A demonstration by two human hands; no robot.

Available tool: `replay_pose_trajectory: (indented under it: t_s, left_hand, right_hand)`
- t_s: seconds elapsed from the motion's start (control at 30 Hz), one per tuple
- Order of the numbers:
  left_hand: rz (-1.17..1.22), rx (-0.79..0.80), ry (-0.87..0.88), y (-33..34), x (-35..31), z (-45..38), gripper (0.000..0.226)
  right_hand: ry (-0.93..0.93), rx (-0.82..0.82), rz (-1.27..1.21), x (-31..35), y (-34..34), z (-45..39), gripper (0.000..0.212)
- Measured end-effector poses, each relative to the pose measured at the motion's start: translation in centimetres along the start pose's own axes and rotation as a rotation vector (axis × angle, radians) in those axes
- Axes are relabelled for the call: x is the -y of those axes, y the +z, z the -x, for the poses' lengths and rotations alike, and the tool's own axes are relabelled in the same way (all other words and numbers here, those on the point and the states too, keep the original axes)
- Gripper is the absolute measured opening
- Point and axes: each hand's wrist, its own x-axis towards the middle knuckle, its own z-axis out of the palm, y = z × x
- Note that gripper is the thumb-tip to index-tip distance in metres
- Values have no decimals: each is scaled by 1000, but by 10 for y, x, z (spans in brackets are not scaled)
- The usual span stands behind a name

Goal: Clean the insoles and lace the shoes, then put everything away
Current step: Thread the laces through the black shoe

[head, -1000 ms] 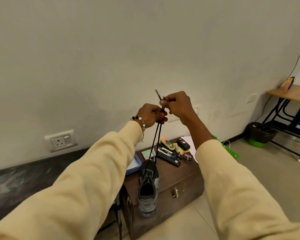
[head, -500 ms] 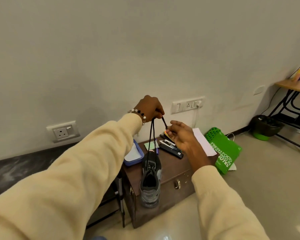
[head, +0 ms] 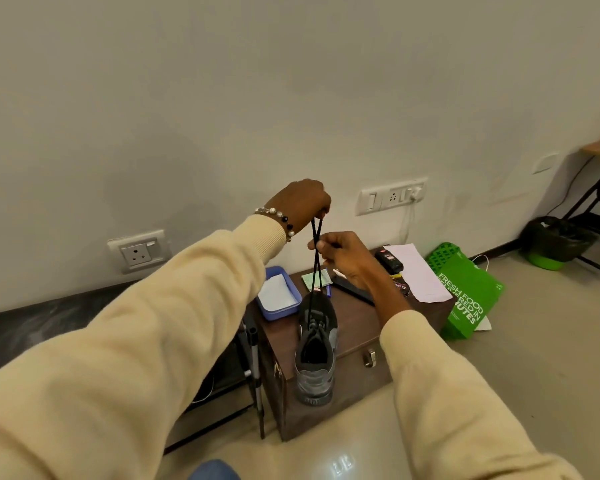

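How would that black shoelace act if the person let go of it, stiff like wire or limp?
Probably limp. The black shoelace runs straight only because the left hand holds its ends up and the right hand pinches a strand; released, it would likely flop onto the grey shoe. It looks thin and light, so pulling it seems unlikely to tip the shoe.

1. Our left hand (head: pixel 300 202) is raised, fingers curled downward, pinching the lace (head: pixel 315 258) ends.
2. Our right hand (head: pixel 343 256) sits lower, fingertips pinching the lace.
3. Both arms reach forward.
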Motion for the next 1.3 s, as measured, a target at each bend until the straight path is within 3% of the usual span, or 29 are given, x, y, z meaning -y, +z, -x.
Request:
replay_pose_trajectory:
  t_s: [0.1, 0.17, 0.23, 0.33, 0.4, 0.5, 0.6, 0.67, 0.77, 0.83, 0.97, 1.13, 1.23, 1.3]
  left_hand:
    - [40, -54, -188, 23, 15, 13, 23]
    - [201, -53, -370, 51, 23, 25, 19]
    - [726, -71, -606, 78, 21, 40, 11]
    - [1466, -48, -823, 111, -6, 55, 21]
    - [1710, 26, -844, 130, -21, 56, 25]
    - [1772, 105, -789, 146, -31, 51, 31]
    - [1710, -69, -783, 147, -24, 42, 16]
    - [1509, -84, -686, 142, -14, 37, 18]
    - [940, 63, -460, 131, 5, 31, 5]
    - [576, 154, -295, 123, 11, 25, 9]
    - [207, 307, -59, 109, 9, 16, 12]
    - [60, 343, 40, 106, 5, 17, 15]
    - [123, 293, -47, 112, 11, 23, 18]
    - [223, 216, -175, 123, 15, 32, 18]
  right_hand:
    - [-9, 49, 186, 4, -9, -7, 21]
    - [-8, 76, 329, 10, -11, -14, 21]
    - [-20, 95, 420, 17, -11, -20, 22]
    - [-24, 138, 564, 21, -10, -27, 23]
    - [-18, 178, 655, 20, -9, -31, 20]
    - [-6, 172, 742, 15, -17, -32, 18]
    - [35, 60, 649, -5, -32, -28, 19]
    - [109, -34, 448, -26, -34, -23, 22]
    - [252, -135, 94, -58, -17, -10, 23]
    - [349, -122, -122, -74, 1, 2, 23]
    - [439, -14, -420, -92, 34, 15, 19]
    - [467, 99, -589, -99, 52, 16, 19]
    - [453, 96, -573, -101, 48, 13, 19]
    - [408, 98, -422, -100, 42, 6, 20]
